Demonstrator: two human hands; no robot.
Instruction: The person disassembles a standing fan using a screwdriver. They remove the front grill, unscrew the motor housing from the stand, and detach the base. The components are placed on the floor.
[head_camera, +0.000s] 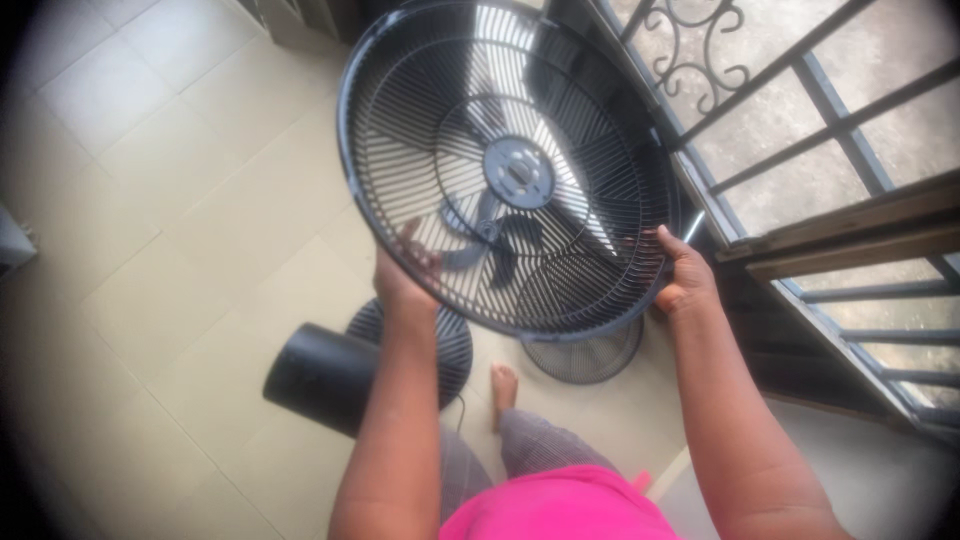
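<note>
Head view: your left hand (403, 272) and right hand (683, 272) grip opposite rims of fan grille (510, 170), arms raised, grille tilted above tiled floor (170, 200).

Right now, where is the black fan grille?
In the head view, the fan grille is held up centre-frame between the left hand and right hand, beside the window bars.

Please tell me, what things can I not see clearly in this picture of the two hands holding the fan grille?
- Head view: the left hand fingers are partly hidden behind the black fan grille.
- The round objects on the floor are partly covered by the grille and arms; what they are is unclear.
- The black cylinder is partly hidden by the left arm.
- The right hand grips the rim; its fingertips are hidden.
- The corners are dark and blurred.
</note>
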